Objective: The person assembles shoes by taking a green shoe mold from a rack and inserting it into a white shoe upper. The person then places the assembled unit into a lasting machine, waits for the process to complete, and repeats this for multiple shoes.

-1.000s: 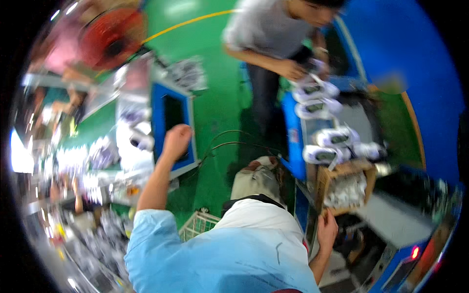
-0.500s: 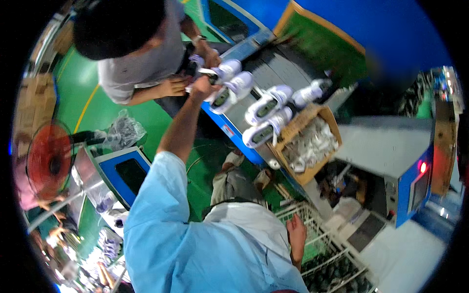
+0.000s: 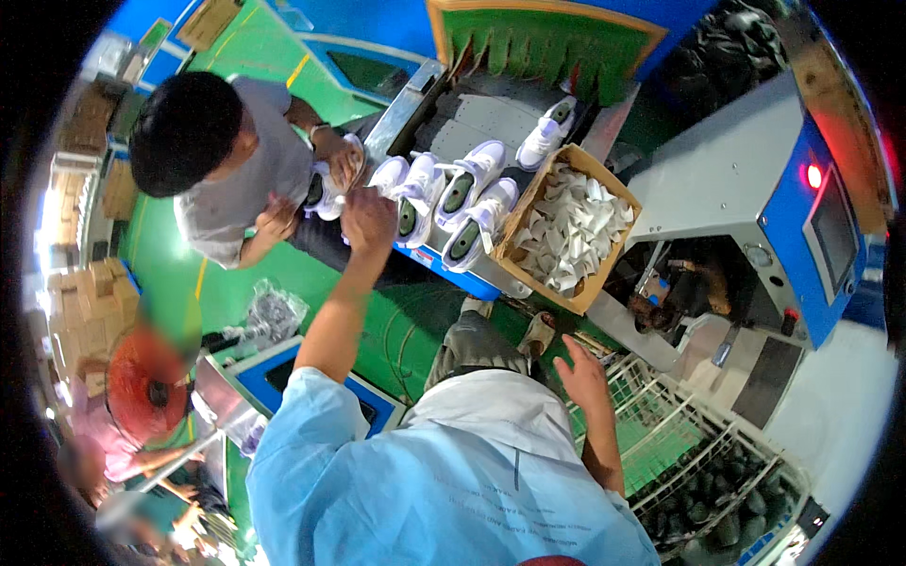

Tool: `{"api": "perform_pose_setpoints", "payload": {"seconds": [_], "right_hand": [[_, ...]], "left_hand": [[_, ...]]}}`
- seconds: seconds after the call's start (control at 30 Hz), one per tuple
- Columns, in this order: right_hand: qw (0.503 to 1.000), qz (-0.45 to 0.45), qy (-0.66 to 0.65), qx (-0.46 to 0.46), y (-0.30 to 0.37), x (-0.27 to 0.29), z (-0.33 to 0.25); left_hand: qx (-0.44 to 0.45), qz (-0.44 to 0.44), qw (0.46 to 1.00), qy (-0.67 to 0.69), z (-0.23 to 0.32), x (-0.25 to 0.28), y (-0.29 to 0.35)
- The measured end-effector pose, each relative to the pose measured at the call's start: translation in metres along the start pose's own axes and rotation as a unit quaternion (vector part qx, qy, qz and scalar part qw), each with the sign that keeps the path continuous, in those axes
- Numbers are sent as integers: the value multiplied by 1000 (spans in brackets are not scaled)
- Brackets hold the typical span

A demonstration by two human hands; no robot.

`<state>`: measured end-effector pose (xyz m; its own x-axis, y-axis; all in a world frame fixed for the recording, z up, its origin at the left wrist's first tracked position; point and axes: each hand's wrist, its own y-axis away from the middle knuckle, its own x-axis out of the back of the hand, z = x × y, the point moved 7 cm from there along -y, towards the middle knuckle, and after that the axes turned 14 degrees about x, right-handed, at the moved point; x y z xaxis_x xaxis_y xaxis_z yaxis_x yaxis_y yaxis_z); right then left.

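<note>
My left hand [image 3: 368, 223] reaches forward with curled fingers against the near end of a white-and-lilac sports shoe [image 3: 388, 174]. Its fingertips are hidden, so its grip cannot be seen. Beside that shoe, to the right, more matching shoes [image 3: 472, 184] lie in a row on the machine's grey bed, some with dark oval patches showing on their soles. One shoe [image 3: 545, 135] lies farther back. My right hand [image 3: 583, 375] hangs free near my waist, fingers apart, holding nothing. Across from my left hand, a co-worker's hand [image 3: 338, 158] rests on another shoe [image 3: 324, 191].
A cardboard box [image 3: 573, 300] full of white paper-like pieces stands right of the shoes. Farther right is a grey-and-blue machine [image 3: 713, 156] with a red light. A white wire rack [image 3: 651, 415] holding dark pieces stands by my right side. A red fan [image 3: 146, 387] is at left.
My view has turned, shifting the scene. My left hand has drawn back toward the near end of the leftmost shoe. My right hand has risen and its fingers have spread.
</note>
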<state>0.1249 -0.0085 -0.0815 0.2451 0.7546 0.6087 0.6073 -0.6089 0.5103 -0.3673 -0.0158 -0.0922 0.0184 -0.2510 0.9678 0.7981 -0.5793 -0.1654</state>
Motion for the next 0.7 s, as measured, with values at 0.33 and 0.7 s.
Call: {"api": "perform_pose_setpoints", "payload": {"seconds": [0.33,0.7], "right_hand": [[996,31,-12,-80,65,-15,60],[913,348,42,209,33,78,-73]], "left_hand": [[-65,-342,929,126,110,-154,-24],[172,-577,612,512,135,92,58]]}}
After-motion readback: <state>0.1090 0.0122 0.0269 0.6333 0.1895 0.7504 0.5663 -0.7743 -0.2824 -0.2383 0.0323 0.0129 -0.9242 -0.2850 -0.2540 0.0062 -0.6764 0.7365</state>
